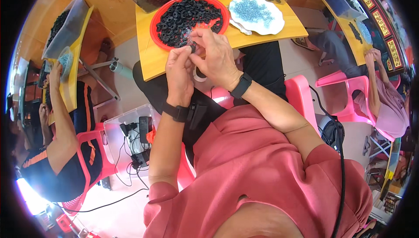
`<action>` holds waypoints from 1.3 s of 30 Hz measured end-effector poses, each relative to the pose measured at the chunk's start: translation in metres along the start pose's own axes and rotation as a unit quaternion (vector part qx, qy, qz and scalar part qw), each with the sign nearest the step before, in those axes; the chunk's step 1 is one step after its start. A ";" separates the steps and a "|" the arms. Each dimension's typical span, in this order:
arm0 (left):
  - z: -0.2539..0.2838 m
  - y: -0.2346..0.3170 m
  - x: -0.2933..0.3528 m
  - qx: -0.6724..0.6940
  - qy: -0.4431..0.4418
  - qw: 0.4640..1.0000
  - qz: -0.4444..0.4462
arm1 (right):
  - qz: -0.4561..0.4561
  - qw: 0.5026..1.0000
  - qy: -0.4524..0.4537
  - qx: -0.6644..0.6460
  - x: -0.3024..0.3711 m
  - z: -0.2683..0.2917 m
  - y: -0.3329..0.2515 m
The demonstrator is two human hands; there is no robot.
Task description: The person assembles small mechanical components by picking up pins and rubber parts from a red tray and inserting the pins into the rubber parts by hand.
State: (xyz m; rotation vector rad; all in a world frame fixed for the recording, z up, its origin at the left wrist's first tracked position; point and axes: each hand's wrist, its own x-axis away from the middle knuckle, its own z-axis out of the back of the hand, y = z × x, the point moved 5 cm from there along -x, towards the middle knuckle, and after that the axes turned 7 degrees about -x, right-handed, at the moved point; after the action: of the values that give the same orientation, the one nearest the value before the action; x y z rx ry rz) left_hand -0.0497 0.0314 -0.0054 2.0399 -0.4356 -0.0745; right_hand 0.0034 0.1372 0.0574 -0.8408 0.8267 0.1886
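Head view: yellow table [257, 35] bears a red tray [157, 20], pale floor [131, 63] beneath.

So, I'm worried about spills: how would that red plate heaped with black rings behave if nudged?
The red plate probably slides rather than tips: it sits low and flat on the yellow table. Its shallow rim and heaped black rings suggest loose ones could spill or roll.

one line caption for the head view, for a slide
Both hands, left hand and right hand, pinch a small black ring together beside a red tray of black rings.
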 end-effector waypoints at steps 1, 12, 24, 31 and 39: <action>0.005 -0.002 -0.004 -0.001 -0.020 1.000 0.001 | 0.003 1.000 0.001 -0.016 0.000 0.000 0.001; -0.008 0.013 0.002 -0.085 -0.036 0.995 0.027 | 0.049 0.998 -0.026 -0.002 0.001 0.004 0.003; -0.001 0.017 -0.003 -0.143 -0.093 0.985 0.000 | 0.088 0.994 -0.054 0.041 0.000 0.001 -0.010; 0.001 0.028 -0.005 -0.157 -0.054 0.980 -0.113 | -0.180 0.944 -0.025 -0.274 0.000 0.003 0.022; -0.020 0.035 0.010 -0.160 -0.124 0.972 -0.120 | -0.430 0.617 -0.203 -0.627 0.017 -0.023 0.022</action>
State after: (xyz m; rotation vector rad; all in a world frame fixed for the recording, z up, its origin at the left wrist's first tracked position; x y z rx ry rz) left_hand -0.0454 0.0296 0.0354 1.7588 -0.3045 -0.5197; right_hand -0.0080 0.1327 0.0238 -2.3294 -0.3933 0.0603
